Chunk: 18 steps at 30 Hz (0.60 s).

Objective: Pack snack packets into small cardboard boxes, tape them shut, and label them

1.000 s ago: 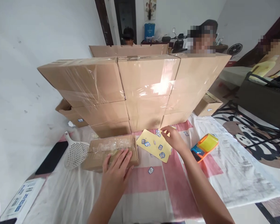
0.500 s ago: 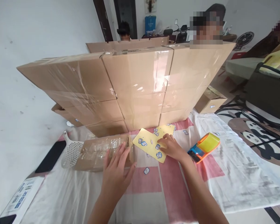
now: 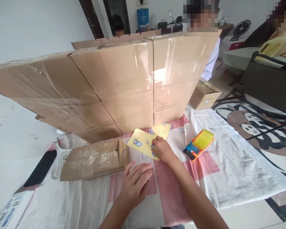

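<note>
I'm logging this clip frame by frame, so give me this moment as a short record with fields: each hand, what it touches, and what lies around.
left hand: flat, palm down on the pink-and-white cloth, beside the small taped carton, not touching it
right hand: fingertips on the yellow sticker sheet
right of sheet: orange tape dispenser
behind: stacked wall of taped cartons
far left: white slotted scoop, black phone
</note>
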Tool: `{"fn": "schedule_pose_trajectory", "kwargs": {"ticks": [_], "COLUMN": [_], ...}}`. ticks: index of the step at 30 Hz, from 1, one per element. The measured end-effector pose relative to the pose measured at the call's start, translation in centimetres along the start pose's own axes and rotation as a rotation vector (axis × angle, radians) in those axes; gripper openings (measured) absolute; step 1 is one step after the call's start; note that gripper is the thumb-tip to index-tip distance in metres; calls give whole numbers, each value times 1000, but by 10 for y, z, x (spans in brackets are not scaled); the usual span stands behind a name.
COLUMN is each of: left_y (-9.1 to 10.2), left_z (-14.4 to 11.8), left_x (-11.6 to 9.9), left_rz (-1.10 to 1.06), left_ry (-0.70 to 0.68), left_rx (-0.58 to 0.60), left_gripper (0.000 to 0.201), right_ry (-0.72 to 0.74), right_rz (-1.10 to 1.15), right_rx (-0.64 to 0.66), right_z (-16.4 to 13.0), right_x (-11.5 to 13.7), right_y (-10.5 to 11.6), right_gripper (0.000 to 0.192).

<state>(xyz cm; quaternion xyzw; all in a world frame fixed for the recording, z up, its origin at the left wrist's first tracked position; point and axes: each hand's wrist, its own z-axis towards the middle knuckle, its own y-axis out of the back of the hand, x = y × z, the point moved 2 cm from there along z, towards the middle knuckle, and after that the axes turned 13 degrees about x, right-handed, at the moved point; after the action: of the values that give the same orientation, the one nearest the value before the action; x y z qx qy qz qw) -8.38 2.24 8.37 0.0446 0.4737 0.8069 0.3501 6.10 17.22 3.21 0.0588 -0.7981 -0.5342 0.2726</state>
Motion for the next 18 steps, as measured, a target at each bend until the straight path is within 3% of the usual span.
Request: {"fn": "schedule_pose_trajectory", "kwargs": {"ticks": [13, 18], "left_y": [-45, -58], "left_z": [10, 4], "left_x": [2, 12], "left_rz": [-67, -43], "left_ry": [15, 0], "left_rx": [40, 88], "left_gripper": [30, 34], "right_ry": [-19, -31], "right_rz": [-40, -73], "right_rx": [33, 55], "right_z": [11, 5], "right_x": [-3, 1], "right_y": [-4, -3], "right_gripper": [23, 29]}}
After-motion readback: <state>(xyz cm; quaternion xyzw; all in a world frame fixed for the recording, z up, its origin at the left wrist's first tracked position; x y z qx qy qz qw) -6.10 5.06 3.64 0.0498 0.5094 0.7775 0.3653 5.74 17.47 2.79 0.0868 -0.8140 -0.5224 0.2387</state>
